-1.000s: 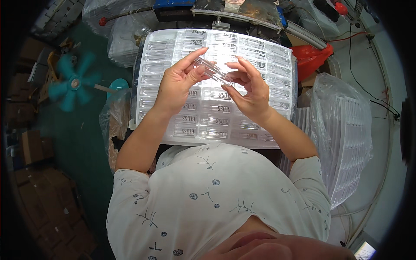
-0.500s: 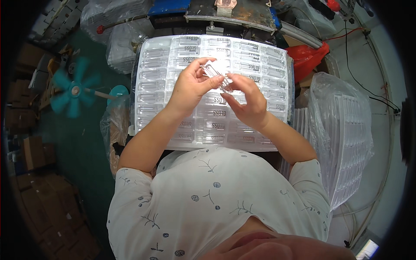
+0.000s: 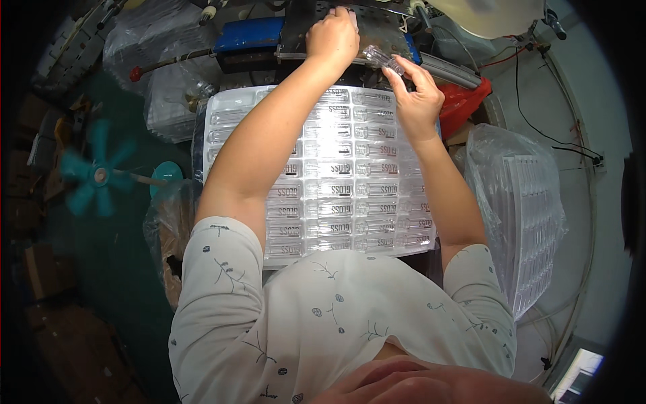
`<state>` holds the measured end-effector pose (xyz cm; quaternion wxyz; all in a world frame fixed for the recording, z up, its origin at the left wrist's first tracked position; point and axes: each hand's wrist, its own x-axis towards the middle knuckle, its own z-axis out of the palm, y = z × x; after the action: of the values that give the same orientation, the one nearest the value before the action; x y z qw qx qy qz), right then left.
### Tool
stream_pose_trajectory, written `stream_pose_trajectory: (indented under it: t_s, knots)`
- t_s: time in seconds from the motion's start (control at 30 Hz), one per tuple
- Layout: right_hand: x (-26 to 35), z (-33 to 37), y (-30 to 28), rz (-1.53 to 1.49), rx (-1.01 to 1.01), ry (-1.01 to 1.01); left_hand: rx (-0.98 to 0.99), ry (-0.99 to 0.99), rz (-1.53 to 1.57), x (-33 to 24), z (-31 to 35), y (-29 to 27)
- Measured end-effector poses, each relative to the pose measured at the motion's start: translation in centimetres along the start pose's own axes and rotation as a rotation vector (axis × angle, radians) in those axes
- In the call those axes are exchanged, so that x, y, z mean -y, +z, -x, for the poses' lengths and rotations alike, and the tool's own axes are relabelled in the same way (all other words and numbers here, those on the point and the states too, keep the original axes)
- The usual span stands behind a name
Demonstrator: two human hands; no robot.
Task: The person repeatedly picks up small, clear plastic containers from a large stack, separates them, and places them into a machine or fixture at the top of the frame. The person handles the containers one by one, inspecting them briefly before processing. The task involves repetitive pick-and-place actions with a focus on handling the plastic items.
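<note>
My right hand (image 3: pixel 418 101) pinches a clear plastic tube (image 3: pixel 382 59) between thumb and fingers, just beyond the far right corner of a white tray. The tube tilts toward the upper left. My left hand (image 3: pixel 333 39) reaches over the black metal plate (image 3: pixel 296 44) of a machine, fingers bent together around something pale that I cannot make out. Below both arms lies the tray (image 3: pixel 214 101) with rows of clear plastic tubes (image 3: pixel 336 189) in its slots, many bearing dark lettering. Part of it is hidden under my left forearm.
Blue parts (image 3: pixel 249 34) flank the machine plate. At right stand a red bag (image 3: pixel 464 104) and upright trays in clear plastic wrap (image 3: pixel 531 229). A teal fan (image 3: pixel 99 176) turns at left. Plastic-wrapped stacks (image 3: pixel 171 101) sit at far left. Cables run along the right wall.
Both hands have moved apart and away from me, from above the tray to the machine. The tube, earlier between both hands, is now in the right alone. The view has shifted.
</note>
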<state>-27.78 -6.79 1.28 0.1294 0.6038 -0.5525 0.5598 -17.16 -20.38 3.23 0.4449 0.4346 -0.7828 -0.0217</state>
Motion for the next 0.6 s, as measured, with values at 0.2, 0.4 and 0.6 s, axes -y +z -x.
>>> stream_pose_trajectory:
  t_s: [0.2,0.4,0.6]
  knots:
    - [-1.8,-4.0,4.2,0.251,-0.145,-0.514,0.067,0.023,0.074,0.9,4.3,-7.3]
    - [-2.6,-5.0,9.1,0.481,0.094,-0.464,0.119,-0.193,0.116,10.0,8.9,-15.6]
    - [-3.0,-4.6,9.6,0.499,0.081,-0.446,0.167,-0.329,0.179,14.7,9.9,-20.6]
